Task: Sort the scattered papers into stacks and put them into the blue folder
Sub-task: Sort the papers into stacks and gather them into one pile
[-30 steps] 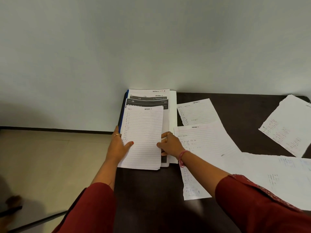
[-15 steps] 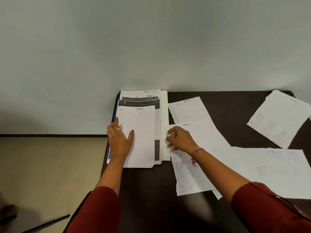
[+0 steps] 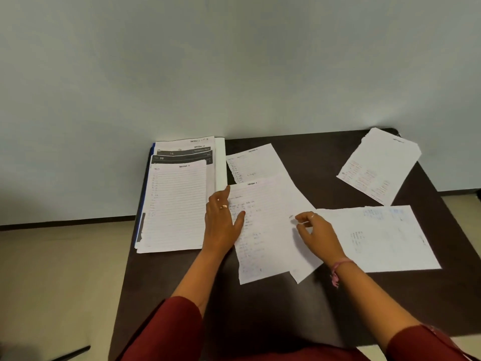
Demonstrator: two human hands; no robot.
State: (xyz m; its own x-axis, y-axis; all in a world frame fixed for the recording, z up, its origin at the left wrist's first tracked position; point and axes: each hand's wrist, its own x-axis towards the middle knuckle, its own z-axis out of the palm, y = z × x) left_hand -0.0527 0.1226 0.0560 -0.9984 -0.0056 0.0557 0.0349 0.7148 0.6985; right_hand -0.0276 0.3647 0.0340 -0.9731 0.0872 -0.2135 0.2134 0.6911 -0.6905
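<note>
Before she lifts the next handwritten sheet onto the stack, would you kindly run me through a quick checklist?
1. Left hand flat on the handwritten sheet, steadying it: ok.
2. Right hand fingers at that sheet's right edge, grip secured: cannot tell.
3. Sheet free of overlap: not ok, it lies over the upper sheet.
4. Stack on the blue folder squared: not ok, edges staggered.
5. Other loose sheets, far sheet and near sheet, on the table: ok.

A dark table (image 3: 299, 316) stood against a pale wall (image 3: 234, 61); beige floor (image 3: 59, 277) lay at nine o'clock.
</note>
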